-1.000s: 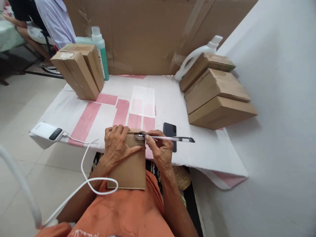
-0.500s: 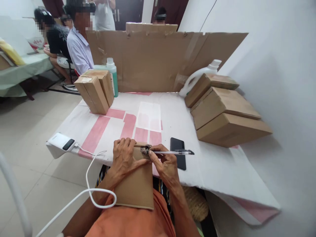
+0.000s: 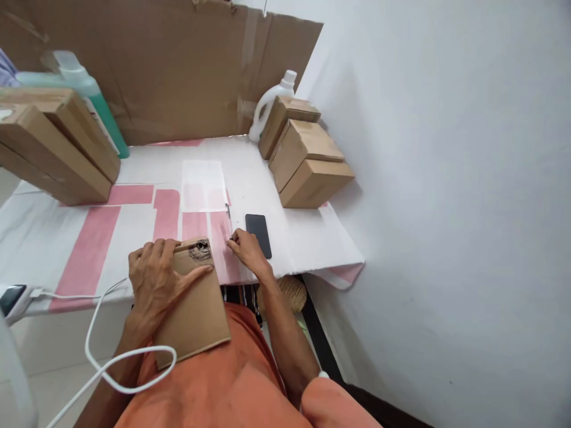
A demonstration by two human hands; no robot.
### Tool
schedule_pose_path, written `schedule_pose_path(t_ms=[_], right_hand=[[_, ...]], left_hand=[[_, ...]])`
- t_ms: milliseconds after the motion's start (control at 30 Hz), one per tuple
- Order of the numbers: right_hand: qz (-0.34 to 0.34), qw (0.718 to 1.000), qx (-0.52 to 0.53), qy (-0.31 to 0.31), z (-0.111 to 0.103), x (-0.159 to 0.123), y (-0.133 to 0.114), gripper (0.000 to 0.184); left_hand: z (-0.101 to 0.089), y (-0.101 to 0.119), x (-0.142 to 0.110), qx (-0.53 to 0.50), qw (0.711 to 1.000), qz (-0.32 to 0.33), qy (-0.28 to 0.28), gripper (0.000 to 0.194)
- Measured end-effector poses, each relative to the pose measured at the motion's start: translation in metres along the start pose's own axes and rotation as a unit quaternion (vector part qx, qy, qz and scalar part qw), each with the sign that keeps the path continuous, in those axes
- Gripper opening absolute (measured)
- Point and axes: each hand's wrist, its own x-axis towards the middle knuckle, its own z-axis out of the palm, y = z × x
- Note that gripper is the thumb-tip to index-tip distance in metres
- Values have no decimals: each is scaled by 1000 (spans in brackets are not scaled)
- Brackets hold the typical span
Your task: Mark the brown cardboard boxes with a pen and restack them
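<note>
A flat brown cardboard box (image 3: 196,309) leans from my lap against the table edge. Its top right corner bears a dark scribbled patch (image 3: 199,251). My left hand (image 3: 154,279) lies over the box's upper left part, fingers curled over the top edge and thumb pressed on its face. My right hand (image 3: 247,252) rests on the white and pink tablecloth (image 3: 134,226) just right of the box. Its fingertips are pinched on the near end of a thin pen (image 3: 228,221), which lies on the cloth pointing away from me. A black phone (image 3: 259,235) lies right beside that hand.
Three brown boxes (image 3: 307,160) are stacked at the back right by a white bottle (image 3: 267,107). More boxes (image 3: 53,142) and a green bottle (image 3: 93,101) stand back left. A cardboard screen (image 3: 178,71) closes the back. A white cable (image 3: 102,362) loops over my left forearm.
My right hand has taken the pen off the box's scribbled corner and lowered it onto the cloth, pointing away. My left hand stays on the box. The camera has swung right and down.
</note>
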Motion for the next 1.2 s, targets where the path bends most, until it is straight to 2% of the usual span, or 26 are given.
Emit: schedule_pose_path(t_ms=[67,133,267,467,600,667,733,833,900,967,1033,1133,1200], right_hand=[[30,999,-33,6,9,4,-3,4],[53,997,-55,8,15,3,-7,11],[74,994,-75,16,9,-9,-8,30],[168,972,-58,154,-12,-18,27,57],[193,970,5,147,-17,-6,51,72],[190,970,45,147,-17,1,60,72],[165,971,100,140,-14,3,65,59],[102,969,193,114,-8,-13,67,48],[63,945,307,94,-6,-36,63,52],[42,890,451,51,-10,-67,54,53],[28,836,547,-20,-15,-96,38,49],[-14,800,587,-123,-15,-128,9,44],[-38,792,588,-163,-7,-136,-8,48]], left_hand=[[-1,1,0,-1,1000,-5,-4,63],[-2,2,0,-6,1000,-7,-4,63],[-4,2,-1,-17,1000,-4,2,60],[-4,3,-2,-27,1000,-8,1,59],[-3,3,-2,-28,1000,-12,-6,61],[-3,4,-1,-26,999,-16,-9,63],[-4,6,-2,-28,999,-23,-14,66],[-4,8,-3,-44,998,-38,-28,64],[-5,10,-3,-56,996,-49,-41,60],[-7,11,-2,-60,995,-59,-52,57],[-10,13,-2,-63,994,-69,-56,55],[-13,15,-1,-75,993,-73,-55,47],[-14,16,-2,-80,993,-71,-51,38]])
